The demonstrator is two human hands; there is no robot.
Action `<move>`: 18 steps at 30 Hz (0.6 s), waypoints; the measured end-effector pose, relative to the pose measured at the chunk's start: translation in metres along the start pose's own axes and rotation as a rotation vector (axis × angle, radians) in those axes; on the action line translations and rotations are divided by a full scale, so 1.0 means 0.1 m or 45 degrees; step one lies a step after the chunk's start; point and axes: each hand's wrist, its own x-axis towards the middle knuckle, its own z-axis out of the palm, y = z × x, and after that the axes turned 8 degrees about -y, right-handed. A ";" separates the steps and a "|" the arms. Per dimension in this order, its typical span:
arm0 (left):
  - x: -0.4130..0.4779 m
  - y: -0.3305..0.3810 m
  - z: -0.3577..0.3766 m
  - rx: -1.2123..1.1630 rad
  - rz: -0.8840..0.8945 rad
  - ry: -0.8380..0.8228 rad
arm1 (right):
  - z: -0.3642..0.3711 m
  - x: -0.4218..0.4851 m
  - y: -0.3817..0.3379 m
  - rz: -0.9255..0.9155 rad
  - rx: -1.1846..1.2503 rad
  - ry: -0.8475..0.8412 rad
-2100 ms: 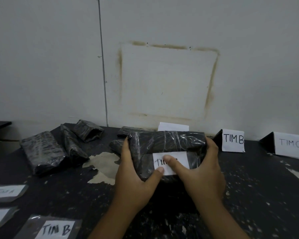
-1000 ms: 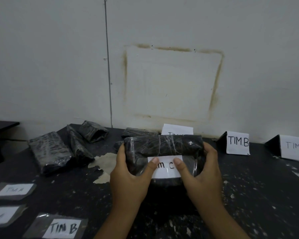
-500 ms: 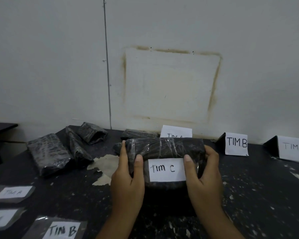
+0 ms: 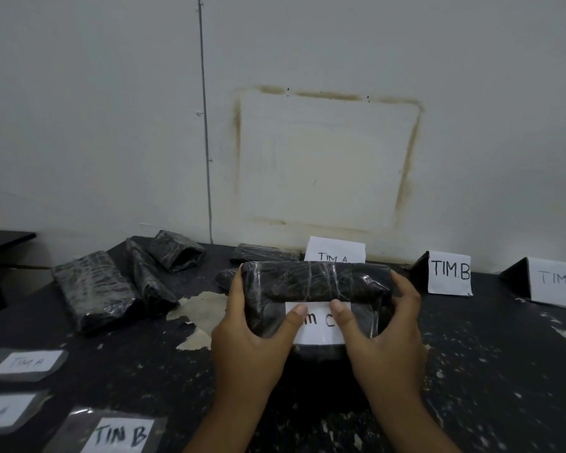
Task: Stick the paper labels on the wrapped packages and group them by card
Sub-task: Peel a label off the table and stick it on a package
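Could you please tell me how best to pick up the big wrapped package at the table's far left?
Probably its near end, coming from the front and above: the big wrapped package lies flat and long, and another package crowds its right side.

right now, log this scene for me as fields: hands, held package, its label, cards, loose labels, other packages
left hand: grips left end of wrapped package, thumb on TIM C label
right hand: grips its right end, thumb on same label
wrapped package: black, partly hiding TIM A card
cards at back: TIM A card, TIM B card, TIM C card
loose labels: TIM A label, TIN B label, one cut off
other packages: three at left, more behind the held one
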 end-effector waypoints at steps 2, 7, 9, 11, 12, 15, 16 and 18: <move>0.00 -0.01 0.00 -0.023 0.010 -0.006 | 0.01 0.01 0.03 -0.024 0.017 0.011; 0.02 -0.01 0.02 -0.105 -0.005 0.034 | 0.01 0.04 0.09 -0.069 0.084 -0.021; 0.03 -0.06 0.02 -0.114 -0.025 0.030 | 0.00 0.05 0.08 -0.080 0.104 -0.047; 0.03 -0.10 0.01 -0.064 -0.024 0.016 | 0.00 0.05 0.07 -0.087 0.125 -0.078; 0.03 -0.11 0.00 -0.039 -0.026 0.006 | 0.00 0.04 0.07 -0.084 0.141 -0.099; 0.06 -0.12 -0.03 -0.050 -0.068 -0.025 | -0.02 0.03 0.03 -0.050 0.152 -0.178; 0.08 -0.11 -0.06 -0.097 -0.092 -0.047 | -0.04 0.03 0.02 -0.042 0.118 -0.218; 0.12 -0.09 -0.11 -0.209 -0.180 -0.172 | -0.08 0.04 0.01 -0.038 0.026 -0.313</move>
